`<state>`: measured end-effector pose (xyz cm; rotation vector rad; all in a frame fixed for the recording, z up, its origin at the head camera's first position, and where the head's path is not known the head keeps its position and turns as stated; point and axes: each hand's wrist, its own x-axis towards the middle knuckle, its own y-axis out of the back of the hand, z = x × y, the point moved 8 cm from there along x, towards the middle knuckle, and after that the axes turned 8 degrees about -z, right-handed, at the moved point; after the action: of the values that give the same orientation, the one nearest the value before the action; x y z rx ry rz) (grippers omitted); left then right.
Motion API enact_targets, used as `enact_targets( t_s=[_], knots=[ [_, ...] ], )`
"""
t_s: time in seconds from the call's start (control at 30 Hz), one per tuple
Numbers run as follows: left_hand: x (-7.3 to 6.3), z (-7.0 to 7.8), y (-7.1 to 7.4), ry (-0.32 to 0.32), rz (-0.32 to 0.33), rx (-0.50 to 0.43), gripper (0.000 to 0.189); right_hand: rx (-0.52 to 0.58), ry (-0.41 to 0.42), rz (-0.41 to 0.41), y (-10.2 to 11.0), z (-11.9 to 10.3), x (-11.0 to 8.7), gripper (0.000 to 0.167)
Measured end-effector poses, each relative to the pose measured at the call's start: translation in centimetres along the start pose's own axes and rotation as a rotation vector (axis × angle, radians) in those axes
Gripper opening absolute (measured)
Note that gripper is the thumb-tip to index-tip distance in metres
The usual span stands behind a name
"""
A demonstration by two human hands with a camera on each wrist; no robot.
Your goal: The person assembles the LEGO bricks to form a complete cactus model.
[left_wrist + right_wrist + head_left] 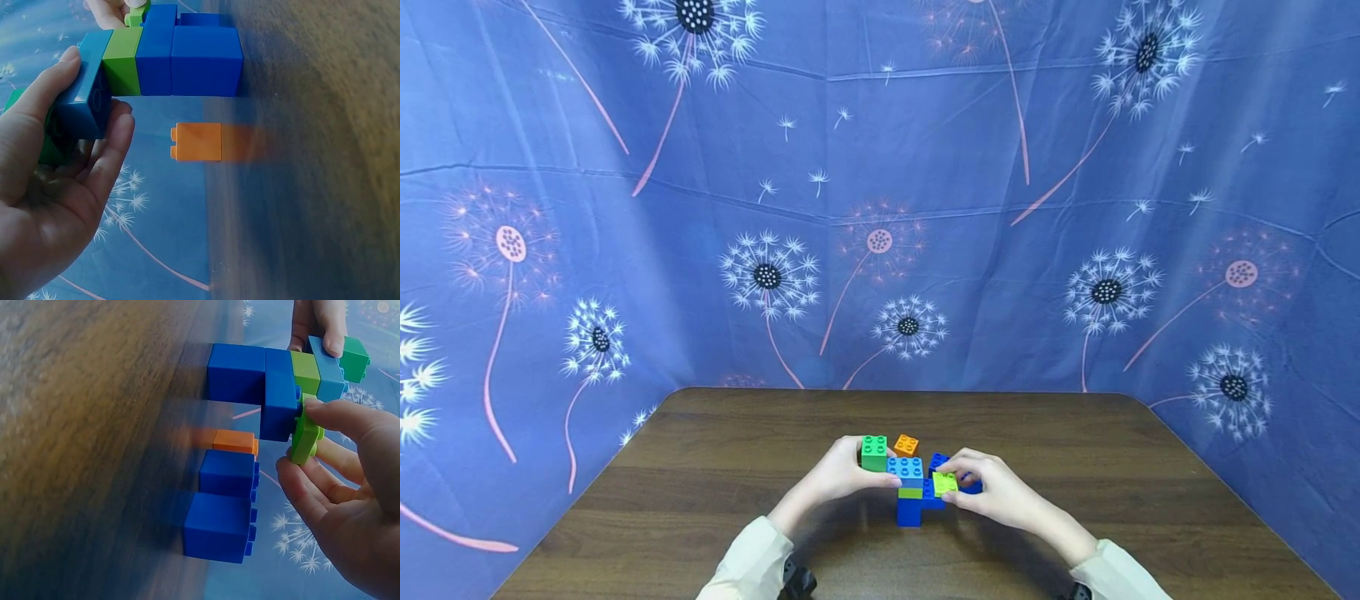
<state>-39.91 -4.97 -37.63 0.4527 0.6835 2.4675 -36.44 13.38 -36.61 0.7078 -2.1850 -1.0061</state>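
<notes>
Between both hands stands a joined stack of toy building bricks: a dark blue base brick (909,513), another dark blue brick jutting right (279,394), a lime brick (122,61), a light blue brick (906,473) and a green brick (874,454) at the upper left. My left hand (841,473) grips the light blue brick, thumb on its near side and fingers behind. With thumb and fingers, my right hand (1000,492) pinches a thin lime brick (305,434). That brick is slightly tilted at the studs of the jutting blue brick; whether it is pressed on, I cannot tell.
An orange brick (906,445) sits on the wooden table (737,433) behind the stack. Loose dark blue bricks (215,528) lie behind and beside my right hand. A blue dandelion-print cloth (925,167) hangs around the table's back and sides.
</notes>
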Motion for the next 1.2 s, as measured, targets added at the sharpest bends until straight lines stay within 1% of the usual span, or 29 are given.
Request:
enact_targets(
  t_s=[0.13,0.3,0.57,0.7,0.9,1.2],
  knots=[
    [0.0,-0.1,0.0,0.009,-0.006,-0.008,0.036,0.015,-0.008,-0.013,0.0,0.0,0.0,0.028],
    [-0.1,-0.1,0.0,0.014,-0.012,-0.021,0.038,0.038,-0.039,-0.027,-0.1,0.2,0.0,0.031],
    [-0.1,0.1,0.0,0.007,-0.021,0.001,0.036,0.054,-0.105,-0.081,-0.3,0.8,0.2,0.032],
    [0.0,0.0,0.0,0.017,-0.021,-0.002,0.038,0.062,-0.114,-0.087,-0.3,0.9,0.3,0.033],
    [-0.1,-0.1,-0.1,0.034,-0.028,-0.031,0.039,0.068,-0.132,-0.091,-0.2,0.9,0.4,0.034],
    [-0.2,-0.1,-0.1,0.033,-0.023,-0.035,0.039,0.095,-0.150,-0.102,-0.4,1.0,0.4,0.033]
  ],
)
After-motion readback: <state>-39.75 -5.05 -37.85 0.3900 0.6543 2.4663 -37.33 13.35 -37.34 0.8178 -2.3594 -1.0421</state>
